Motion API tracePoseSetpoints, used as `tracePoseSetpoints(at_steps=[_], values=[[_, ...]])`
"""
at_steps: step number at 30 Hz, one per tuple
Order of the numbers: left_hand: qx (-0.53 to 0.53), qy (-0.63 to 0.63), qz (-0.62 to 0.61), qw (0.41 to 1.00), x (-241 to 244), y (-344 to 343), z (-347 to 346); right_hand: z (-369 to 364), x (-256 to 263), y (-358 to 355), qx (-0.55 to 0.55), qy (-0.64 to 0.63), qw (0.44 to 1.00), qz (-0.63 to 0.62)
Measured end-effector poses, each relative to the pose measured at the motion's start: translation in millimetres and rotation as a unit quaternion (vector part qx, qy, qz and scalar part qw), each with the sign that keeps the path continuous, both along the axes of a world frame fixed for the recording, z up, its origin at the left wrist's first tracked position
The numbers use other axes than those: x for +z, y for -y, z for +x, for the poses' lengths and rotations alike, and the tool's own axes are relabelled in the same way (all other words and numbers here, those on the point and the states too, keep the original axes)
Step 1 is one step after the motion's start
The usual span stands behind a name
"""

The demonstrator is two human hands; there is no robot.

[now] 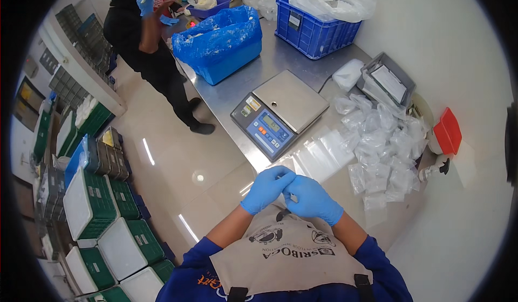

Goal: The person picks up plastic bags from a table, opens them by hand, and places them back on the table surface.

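Observation:
Both my hands wear blue disposable gloves and meet before my apron (291, 241), at the near edge of the steel table (279, 59). The fingers of my left hand (267, 190) touch those of my right hand (313, 201). Curled fingers hide whatever may lie between them. Just beyond, flat clear plastic bags (323, 154) lie overlapping on the table. A digital bench scale (291, 99) sits past them, its steel pan bare and its display lit. To the right is a heap of clear plastic bags (382, 140), their contents hard to make out.
A blue tub (226, 61) lined with a blue bag stands beyond the scale. Behind are a blue crate (319, 39) and a grey bin (368, 79) by the wall. A co-worker (158, 71) stands left of the table. Green crates (95, 205) with white lids fill the floor at left.

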State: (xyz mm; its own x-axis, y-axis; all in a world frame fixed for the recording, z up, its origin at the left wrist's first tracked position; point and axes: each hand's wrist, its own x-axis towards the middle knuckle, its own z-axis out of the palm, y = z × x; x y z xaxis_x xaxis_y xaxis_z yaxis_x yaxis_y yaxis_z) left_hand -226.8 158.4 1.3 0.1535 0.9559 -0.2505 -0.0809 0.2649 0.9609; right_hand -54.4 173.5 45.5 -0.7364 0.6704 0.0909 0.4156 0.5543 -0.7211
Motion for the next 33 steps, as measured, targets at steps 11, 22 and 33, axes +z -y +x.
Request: tracePoseSetpoints(at_steps=[11, 22, 33], values=[[0.040, -0.088, 0.070, 0.993, 8.2, 13.8, 20.5, 15.7, -27.2, -11.5, -0.148, -0.122, 0.932, -0.308], [0.171, 0.173, -0.012, 0.970, 9.2, 3.1, 14.7, 18.6, 1.0, -18.3, -0.171, -0.060, 0.980, 0.078], [-0.106, 0.482, -0.095, 0.865, -29.7, 15.8, -12.5, 40.0, -16.2, -8.0, -0.059, -0.411, 0.751, -0.512]])
